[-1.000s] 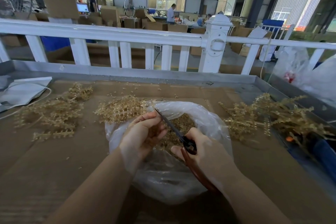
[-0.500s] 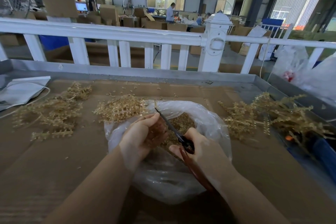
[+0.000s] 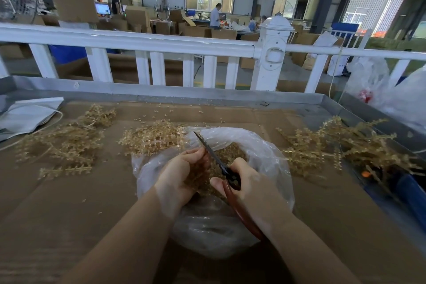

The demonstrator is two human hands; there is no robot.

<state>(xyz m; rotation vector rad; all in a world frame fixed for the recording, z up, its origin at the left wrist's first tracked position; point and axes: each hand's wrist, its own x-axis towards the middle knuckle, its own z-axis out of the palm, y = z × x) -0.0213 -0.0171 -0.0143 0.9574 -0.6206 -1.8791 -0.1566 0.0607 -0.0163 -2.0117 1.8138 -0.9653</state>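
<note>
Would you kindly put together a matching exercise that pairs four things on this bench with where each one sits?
Things:
1 scissors
2 sprig bunch
3 clear plastic bag
4 white paper bag

Places:
A far left of the bench
B gripped by the right hand
C held by the left hand
D beneath both hands

Pairs: 1-B, 2-C, 3-D, 4-A

Tabletop [image 3: 306, 108] w/ metal rim [image 3: 161, 92], cardboard [image 3: 69, 214] over it. On cardboard: clear bag [image 3: 265, 145] centre; gold sprig piles [image 3: 64, 143] L, mid, R; white paper bag [image 3: 25, 115] far L.
</note>
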